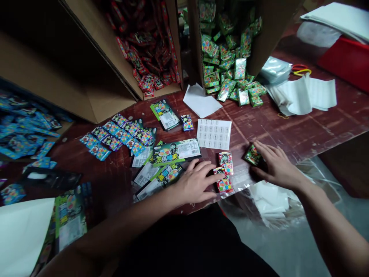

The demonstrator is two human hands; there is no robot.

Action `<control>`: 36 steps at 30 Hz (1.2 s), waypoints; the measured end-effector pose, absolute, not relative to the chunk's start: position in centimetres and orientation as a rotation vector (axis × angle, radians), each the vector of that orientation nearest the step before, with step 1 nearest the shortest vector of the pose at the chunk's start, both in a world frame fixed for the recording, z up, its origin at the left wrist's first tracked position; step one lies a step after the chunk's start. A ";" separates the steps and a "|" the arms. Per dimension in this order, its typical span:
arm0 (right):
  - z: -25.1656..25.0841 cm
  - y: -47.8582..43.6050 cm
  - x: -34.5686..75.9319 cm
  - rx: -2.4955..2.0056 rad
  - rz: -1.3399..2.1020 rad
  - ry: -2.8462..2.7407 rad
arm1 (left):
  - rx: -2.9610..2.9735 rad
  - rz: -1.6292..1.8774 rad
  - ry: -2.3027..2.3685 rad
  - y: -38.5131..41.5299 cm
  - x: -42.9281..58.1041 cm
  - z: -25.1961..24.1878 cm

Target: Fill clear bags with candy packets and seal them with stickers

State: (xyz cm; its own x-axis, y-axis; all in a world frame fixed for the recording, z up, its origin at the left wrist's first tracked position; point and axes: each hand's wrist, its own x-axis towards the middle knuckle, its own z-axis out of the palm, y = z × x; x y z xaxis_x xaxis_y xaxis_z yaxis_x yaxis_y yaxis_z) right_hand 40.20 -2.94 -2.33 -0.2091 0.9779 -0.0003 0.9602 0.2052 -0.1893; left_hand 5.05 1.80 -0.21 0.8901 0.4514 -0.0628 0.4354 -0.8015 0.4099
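My left hand (197, 181) lies palm down near the table edge with its fingers spread. One fingertip rests on a small red candy box (224, 185); another red candy box (226, 162) is just behind it. To the right, my right hand (272, 163) has its thumb and fingers around a small green candy box (252, 154) on the table. Left of my left hand lie overlapping printed header cards (163, 153), black and green with white label areas. Behind them is a sheet of round stickers (214, 134), with a purple candy box (187, 122) beside it.
Rows of blue and purple boxes (117, 135) lie to the left. Cartons of red boxes (147, 82) and green boxes (226, 89) stand at the back, with blue boxes (20, 123) far left. Papers (300, 94) and clear bags (275, 69) are right; a plastic-lined bin (271, 200) is below.
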 end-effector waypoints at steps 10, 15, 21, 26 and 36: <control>2.2 -7.5 24.1 -1.710 0.702 -1.873 | 2.485 0.061 1.098 -0.7 -1.5 -0.1; -0.4 -6.5 17.4 -2.140 0.439 -1.880 | 2.448 0.079 1.215 -2.6 -2.2 -0.8; 1.4 -4.9 19.9 -2.207 0.247 -2.101 | 2.532 0.084 1.154 -0.6 -4.0 0.7; 1.0 -3.8 22.5 -1.489 0.234 -2.583 | 2.705 0.149 1.019 7.5 -4.7 1.8; -2.4 -2.8 19.7 -1.242 0.492 -2.655 | 2.712 0.071 1.093 9.9 -4.2 2.8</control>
